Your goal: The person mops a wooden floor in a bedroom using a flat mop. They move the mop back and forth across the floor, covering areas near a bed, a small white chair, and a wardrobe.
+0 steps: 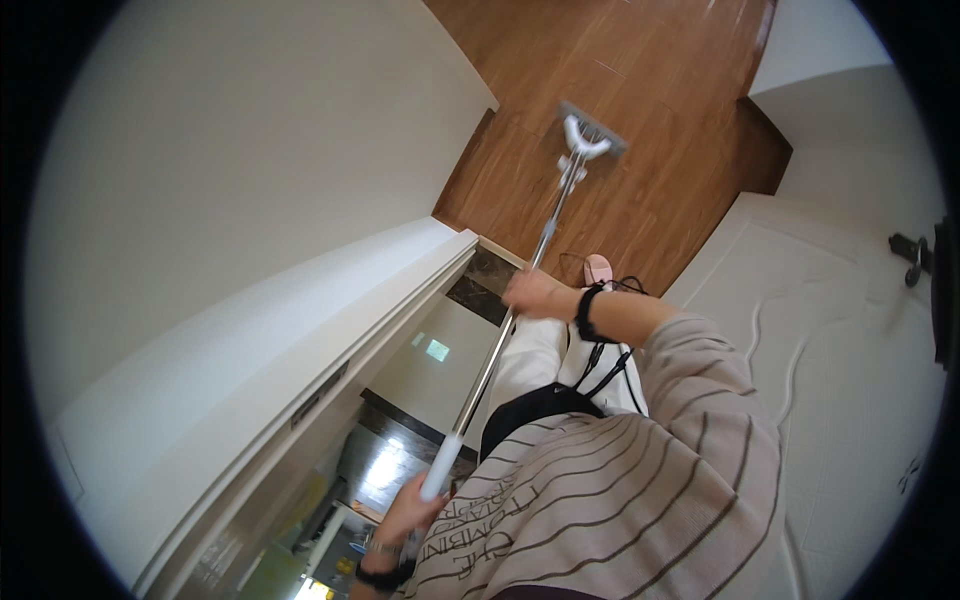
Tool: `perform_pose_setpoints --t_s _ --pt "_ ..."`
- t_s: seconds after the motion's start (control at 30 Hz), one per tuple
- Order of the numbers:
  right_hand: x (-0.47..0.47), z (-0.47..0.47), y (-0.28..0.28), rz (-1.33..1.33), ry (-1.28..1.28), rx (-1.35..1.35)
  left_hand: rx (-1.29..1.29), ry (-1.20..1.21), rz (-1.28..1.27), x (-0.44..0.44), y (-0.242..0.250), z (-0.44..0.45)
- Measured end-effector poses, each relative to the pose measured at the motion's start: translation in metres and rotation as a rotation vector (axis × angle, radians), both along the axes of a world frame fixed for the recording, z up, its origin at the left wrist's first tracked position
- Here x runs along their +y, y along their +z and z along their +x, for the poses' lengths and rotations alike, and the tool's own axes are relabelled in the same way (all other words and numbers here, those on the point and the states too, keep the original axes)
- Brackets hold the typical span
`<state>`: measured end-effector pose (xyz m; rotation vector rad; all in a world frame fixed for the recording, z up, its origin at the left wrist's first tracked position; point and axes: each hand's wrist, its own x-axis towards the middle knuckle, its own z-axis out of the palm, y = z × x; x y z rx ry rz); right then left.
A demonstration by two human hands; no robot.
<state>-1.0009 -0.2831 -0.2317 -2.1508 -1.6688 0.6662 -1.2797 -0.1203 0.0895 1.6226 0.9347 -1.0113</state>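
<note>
A sponge mop with a grey head [592, 129] and a white yoke stands out in front of me, its head on the wooden floor [637, 195]. Its metal pole [480, 375] slants back towards my body. My right hand [536, 294], with a black band at the wrist, is closed around the middle of the pole. At the pole's upper end, my left hand [414, 510] grips the white handle sleeve [442, 466]; part of this hand is hidden by the handle.
A white door [810, 315] with a dark handle [911, 255] stands at the right. Left of me are a door frame [315, 397] and a pale wall [262, 150]. Pale tiles [427, 352] with dark borders lie beyond the threshold. A wall corner juts out at upper right.
</note>
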Motion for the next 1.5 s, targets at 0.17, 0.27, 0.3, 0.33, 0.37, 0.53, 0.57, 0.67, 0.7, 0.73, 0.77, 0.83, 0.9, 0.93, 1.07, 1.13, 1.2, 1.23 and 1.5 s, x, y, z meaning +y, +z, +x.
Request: perform_pose_setpoints --t_s 0.17,0.27,0.3,0.33,0.37,0.53,0.57,0.67,0.7,0.73,0.77,0.83,0.9,0.93,1.07,1.13,1.2,1.23,1.5 --pt "-0.055 0.111 -0.017 -0.218 -0.431 -0.408 -0.064 0.286 -0.335 -0.068 -0.099 0.123" --pt "-0.048 0.125 -0.022 -0.240 -0.351 -0.507 -0.033 0.395 -0.318 -0.083 -0.122 0.115" --pt "-0.038 0.114 -0.020 -0.348 -0.174 -0.404 -0.095 0.468 -0.357 -0.084 -0.116 0.099" --pt "-0.026 0.094 -0.017 -0.434 -0.022 -0.381 -0.053 0.403 -0.229 -0.077 -0.100 0.077" --pt "-0.009 0.064 -0.010 -0.403 -0.006 -0.212 -0.002 0.416 -0.210 -0.072 -0.080 0.055" --pt "0.045 -0.095 0.032 -0.187 0.528 0.201 0.511 0.432 -0.070 -0.074 0.056 -0.050" --pt "0.050 -0.114 0.038 -0.105 0.589 0.286 0.467 0.488 -0.050 -0.075 0.068 -0.062" --pt "0.050 -0.115 0.044 -0.172 0.661 0.214 0.388 0.535 -0.037 -0.079 0.076 -0.071" --pt "0.045 -0.097 0.042 -0.162 0.637 0.240 0.424 0.491 -0.040 -0.079 0.068 -0.065" --pt "0.042 -0.078 0.041 -0.205 0.609 0.201 0.381 0.450 -0.055 -0.079 0.051 -0.055" --pt "0.037 -0.055 0.039 -0.269 0.608 0.067 0.341 0.408 -0.086 -0.082 0.036 -0.042" --pt "0.032 -0.006 0.032 -0.326 0.560 -0.027 0.255 0.456 -0.137 -0.080 0.001 -0.013" --pt "0.032 0.031 0.019 -0.271 0.441 -0.142 0.101 0.507 -0.182 -0.075 -0.029 0.010" --pt "0.034 0.039 0.012 -0.262 0.425 -0.137 0.109 0.517 -0.181 -0.072 -0.036 0.015" --pt "0.051 0.007 -0.008 -0.256 0.485 -0.142 0.137 0.571 -0.137 -0.071 -0.029 -0.007" --pt "0.058 -0.029 -0.007 -0.251 0.534 -0.071 0.257 0.542 -0.102 -0.080 -0.011 -0.037" --pt "0.065 -0.068 0.002 -0.266 0.638 -0.090 0.149 0.513 0.048 -0.103 0.007 -0.068" --pt "0.063 -0.083 0.009 -0.223 0.668 -0.051 0.113 0.497 0.127 -0.116 0.017 -0.082" --pt "0.056 -0.139 0.045 -0.350 1.044 0.124 0.190 0.811 -0.036 -0.192 0.018 -0.092"
